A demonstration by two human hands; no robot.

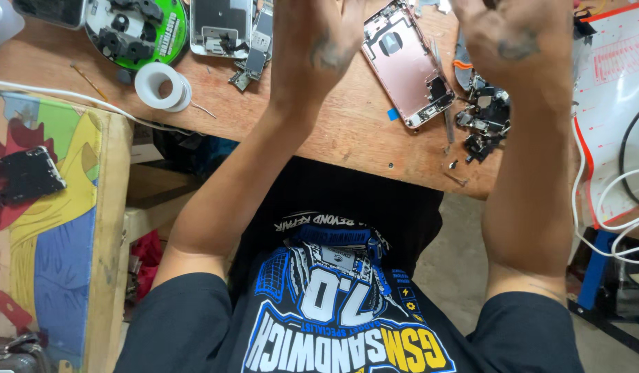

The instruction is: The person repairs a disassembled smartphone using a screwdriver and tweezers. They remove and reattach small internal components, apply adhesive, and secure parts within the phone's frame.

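Wooden workbench edge near lap, left hand beside pink phone shell, right hand above loose parts, fingers cropped, grip unclear

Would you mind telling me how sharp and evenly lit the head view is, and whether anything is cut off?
Head view: soft, even light, no harsh glare; the pink phone housing and wooden bench are sharp; left hand and right hand are cropped by the top edge; wide-angle bending shows at the edges.

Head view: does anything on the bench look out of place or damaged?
The pink phone housing lies opened and gutted, tilted between the left hand and right hand. A heap of small dark parts sits close to the wooden bench edge, with loose screws scattered beside it.
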